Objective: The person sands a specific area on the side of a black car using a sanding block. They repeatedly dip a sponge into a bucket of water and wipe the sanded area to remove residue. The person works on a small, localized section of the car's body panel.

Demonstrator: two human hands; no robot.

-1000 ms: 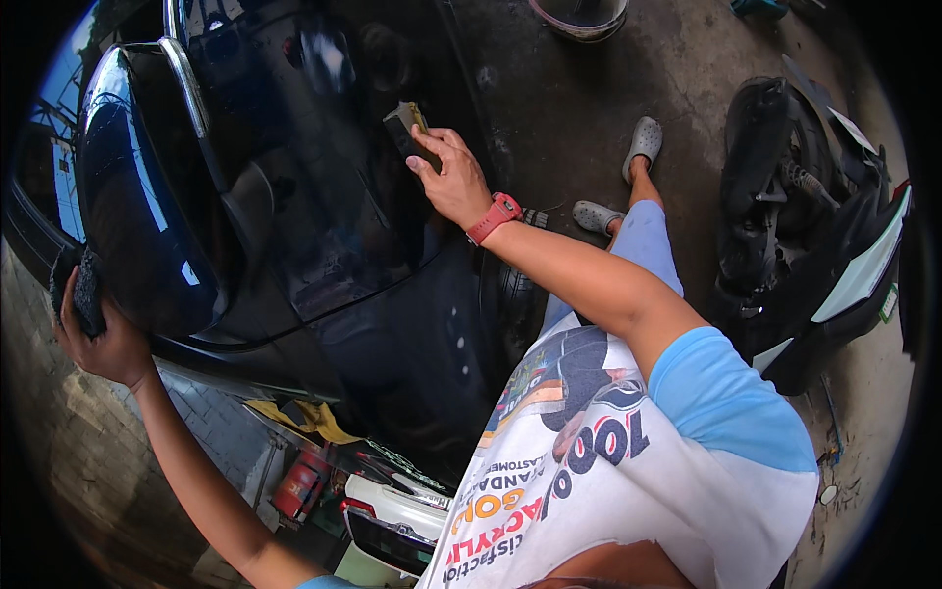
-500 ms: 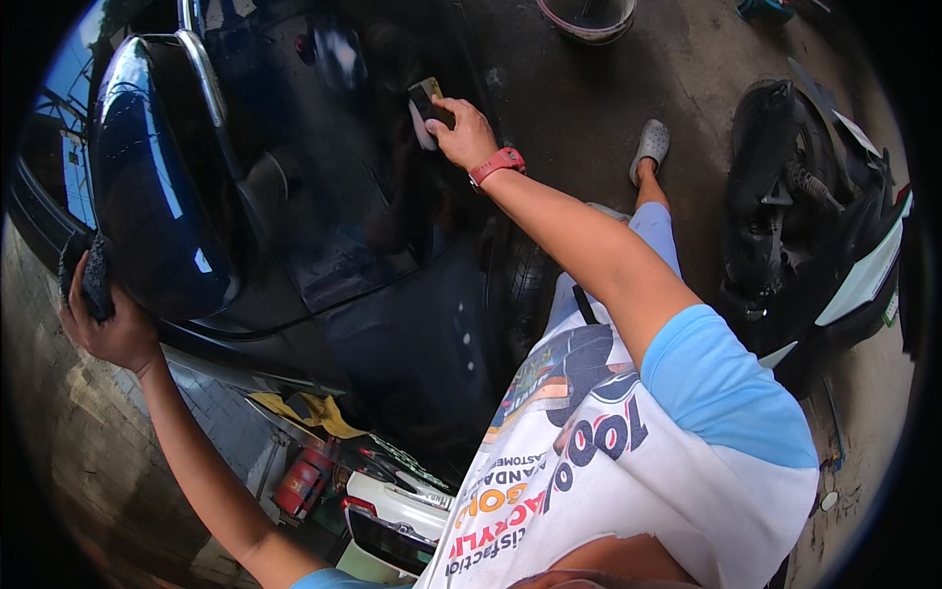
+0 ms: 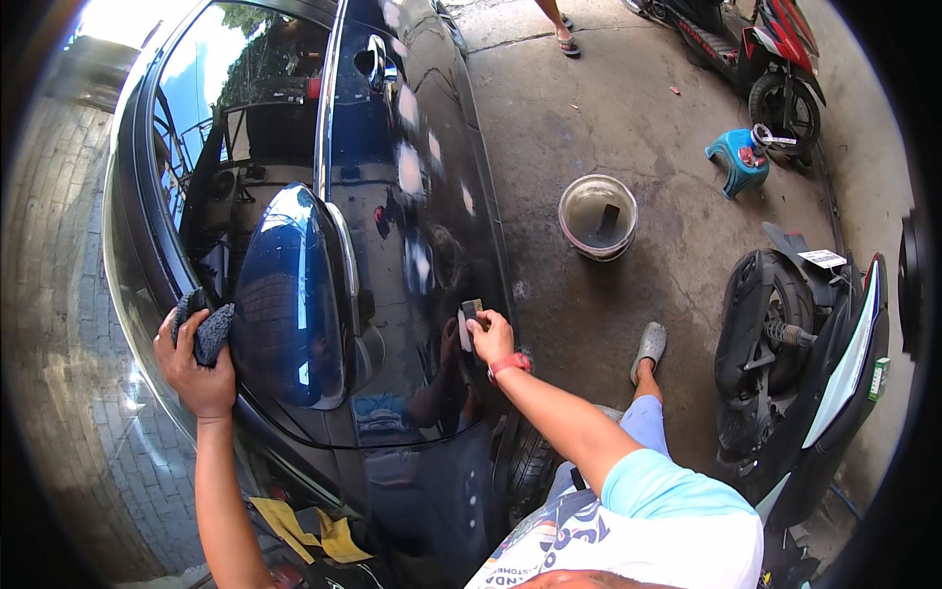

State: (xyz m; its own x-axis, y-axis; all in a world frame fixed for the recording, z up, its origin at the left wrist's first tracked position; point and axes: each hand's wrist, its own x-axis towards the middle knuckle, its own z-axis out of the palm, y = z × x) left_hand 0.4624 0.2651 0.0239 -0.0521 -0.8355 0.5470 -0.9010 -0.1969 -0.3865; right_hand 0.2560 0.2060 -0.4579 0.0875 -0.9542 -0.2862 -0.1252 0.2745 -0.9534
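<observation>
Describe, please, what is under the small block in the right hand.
Under the block, held by the right hand, is the glossy side of the dark car. The surface around it shows reflections; the patch directly beneath the block is covered, so its condition cannot be seen.

One grey cloth [image 3: 214, 336], one bucket [image 3: 601, 254]
</observation>
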